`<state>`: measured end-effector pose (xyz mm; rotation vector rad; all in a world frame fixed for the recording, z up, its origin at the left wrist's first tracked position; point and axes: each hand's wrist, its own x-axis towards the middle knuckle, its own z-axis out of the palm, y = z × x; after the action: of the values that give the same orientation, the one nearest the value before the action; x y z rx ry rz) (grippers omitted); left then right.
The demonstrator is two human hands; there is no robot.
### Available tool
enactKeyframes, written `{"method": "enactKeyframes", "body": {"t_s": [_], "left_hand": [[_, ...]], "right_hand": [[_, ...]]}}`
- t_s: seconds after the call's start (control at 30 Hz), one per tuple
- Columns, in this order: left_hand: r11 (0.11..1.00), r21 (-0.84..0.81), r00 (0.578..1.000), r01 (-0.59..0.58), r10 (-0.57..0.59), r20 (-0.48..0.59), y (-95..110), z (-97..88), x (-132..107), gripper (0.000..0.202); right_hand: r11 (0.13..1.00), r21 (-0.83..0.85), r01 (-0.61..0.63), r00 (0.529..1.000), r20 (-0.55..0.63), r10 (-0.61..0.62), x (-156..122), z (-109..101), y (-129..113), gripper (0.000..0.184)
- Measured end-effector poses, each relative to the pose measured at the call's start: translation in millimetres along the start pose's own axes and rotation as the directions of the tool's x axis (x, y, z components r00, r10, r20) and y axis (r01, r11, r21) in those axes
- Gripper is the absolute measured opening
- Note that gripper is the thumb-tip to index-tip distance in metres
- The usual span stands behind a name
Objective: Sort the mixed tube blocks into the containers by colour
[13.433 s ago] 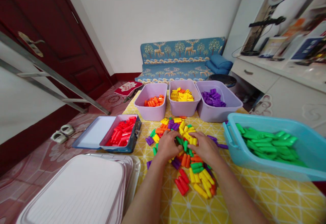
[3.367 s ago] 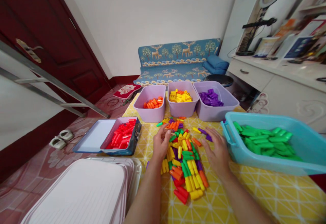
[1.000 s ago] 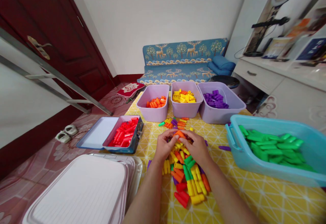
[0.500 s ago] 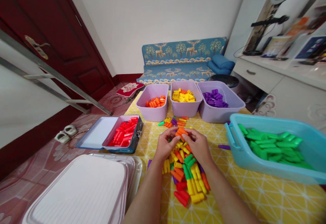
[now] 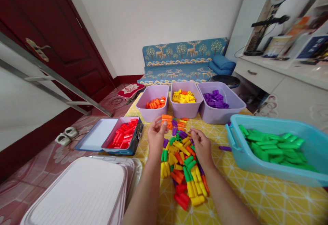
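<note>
The left hand (image 5: pixel 155 135) grasps orange plastic tubes (image 5: pixel 167 117) short of the far lavender plastic bins (image 5: pixel 151 116), already part-filled largely by colour, while a mixed multicoloured heap (image 5: pixel 183 158) remains nearer, beside the right hand (image 5: pixel 202 145), whose grip I cannot make out.

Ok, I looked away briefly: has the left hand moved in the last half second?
Yes: judged against the leftmost lilac tub, the left hand has moved left and forward, closer to it.
</note>
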<state>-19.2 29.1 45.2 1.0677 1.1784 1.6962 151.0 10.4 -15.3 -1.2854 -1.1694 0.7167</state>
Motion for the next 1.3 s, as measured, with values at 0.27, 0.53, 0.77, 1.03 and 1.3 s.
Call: {"method": "enactKeyframes", "body": {"t_s": [0.27,0.53,0.77,1.03,1.3], "left_hand": [[0.846,0.479,0.935,-0.235,0.331,-0.125,41,3.3,86,0.052],[0.611,0.522,0.800,-0.596,0.395,0.452,-13,21.8,40,0.036],[0.427,0.741,0.811,-0.518,-0.029,0.584,-58,36.2,47,0.045],[0.370,0.801,0.826,-0.471,-0.133,0.548,-55,34.5,33,0.047],[0.628,0.656,0.780,-0.418,-0.122,0.614,-40,4.3,5,0.037]], "right_hand": [[1.000,-0.003,0.013,1.000,0.010,-0.013,-1,0,-1,0.039],[0.998,-0.046,0.033,0.999,0.016,-0.032,0,-1,1,0.037],[0.998,-0.055,0.033,0.999,0.041,-0.031,-1,-1,0,0.036],[0.998,-0.052,0.018,0.999,0.051,-0.016,-1,0,1,0.036],[0.999,-0.035,0.025,0.999,0.042,-0.024,-2,-1,-2,0.036]]}}
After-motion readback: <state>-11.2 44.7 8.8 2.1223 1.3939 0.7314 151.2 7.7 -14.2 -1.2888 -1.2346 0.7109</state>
